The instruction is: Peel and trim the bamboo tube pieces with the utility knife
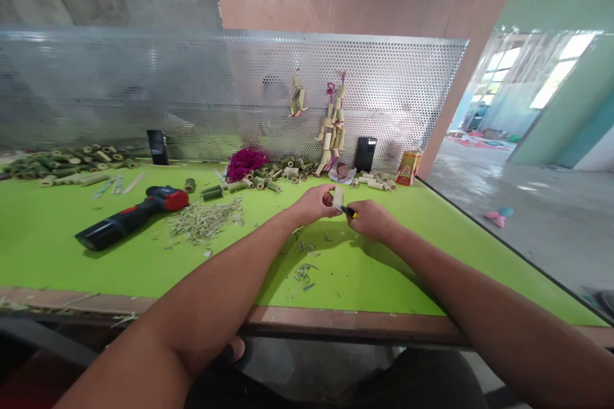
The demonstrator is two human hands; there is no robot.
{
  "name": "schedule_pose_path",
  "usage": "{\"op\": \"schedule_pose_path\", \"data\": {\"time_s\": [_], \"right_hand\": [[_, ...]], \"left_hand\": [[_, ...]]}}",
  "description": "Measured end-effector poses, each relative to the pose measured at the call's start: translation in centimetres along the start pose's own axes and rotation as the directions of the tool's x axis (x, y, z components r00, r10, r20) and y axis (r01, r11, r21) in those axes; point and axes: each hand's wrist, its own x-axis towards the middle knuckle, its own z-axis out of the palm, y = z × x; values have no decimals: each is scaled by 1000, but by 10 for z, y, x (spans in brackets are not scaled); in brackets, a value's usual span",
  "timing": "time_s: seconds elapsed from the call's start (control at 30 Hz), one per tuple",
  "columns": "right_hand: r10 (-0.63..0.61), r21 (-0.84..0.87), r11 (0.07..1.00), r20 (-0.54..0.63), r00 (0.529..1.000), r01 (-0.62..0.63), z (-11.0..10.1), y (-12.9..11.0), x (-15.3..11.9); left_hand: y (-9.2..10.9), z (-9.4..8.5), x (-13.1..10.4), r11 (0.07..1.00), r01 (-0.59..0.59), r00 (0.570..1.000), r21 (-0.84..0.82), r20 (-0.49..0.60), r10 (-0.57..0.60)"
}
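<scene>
My left hand holds a short pale bamboo piece upright between thumb and fingers, above the green tabletop. Closed around a yellow-and-black utility knife is my right hand. The knife's tip reaches the lower end of the bamboo piece; whether the blade is cutting in, I cannot tell. Small bamboo shavings lie scattered on the table below my hands.
A black-and-red power drill lies at left beside a pile of shavings. Cut bamboo pieces, purple string, a phone and a red-and-yellow drink container line the back. Strung bamboo hangs on the perforated metal panel.
</scene>
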Motion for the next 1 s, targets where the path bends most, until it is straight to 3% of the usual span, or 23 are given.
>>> {"op": "schedule_pose_path", "data": {"time_s": [0.27, 0.4, 0.53, 0.57, 0.7, 0.8, 0.83, 0.9, 0.93, 1.0], "right_hand": [[-10, -121, 993, 25, 1000, 13, -3, 2, -1], [60, -48, 997, 11, 998, -59, -2, 10, 5], [277, 65, 959, -25, 961, -275, -7, 41, 17], [307, 70, 950, -44, 951, -303, -9, 49, 20], [323, 131, 941, -76, 943, -311, -9, 56, 22], [239, 322, 925, -72, 968, -204, -5, 43, 16], [194, 471, 870, -55, 980, -146, -5, 39, 13], [105, 748, 661, -14, 994, -59, -6, 33, 7], [64, 839, 542, 11, 998, -44, -7, 31, 4], [4, 915, 397, 71, 997, -66, -9, 29, 1]], "left_hand": [[8, -4, -1, 987, -80, 997, 138, 33, 76], [16, -3, -5, 988, -62, 998, 138, 41, 56], [24, 4, -12, 999, -37, 961, 20, 274, 30], [24, 6, -12, 999, -42, 957, -3, 289, 41], [15, 5, -8, 1000, -14, 995, 7, 102, 13], [6, 0, -4, 1000, -10, 1000, -17, -28, 10], [4, 0, -3, 1000, -16, 999, -1, -43, 16], [0, 1, -1, 998, -31, 999, 50, -43, 33], [-1, 2, -1, 997, -39, 998, 70, -38, 42], [-4, 6, 0, 994, -54, 998, 96, -26, 57]]}}
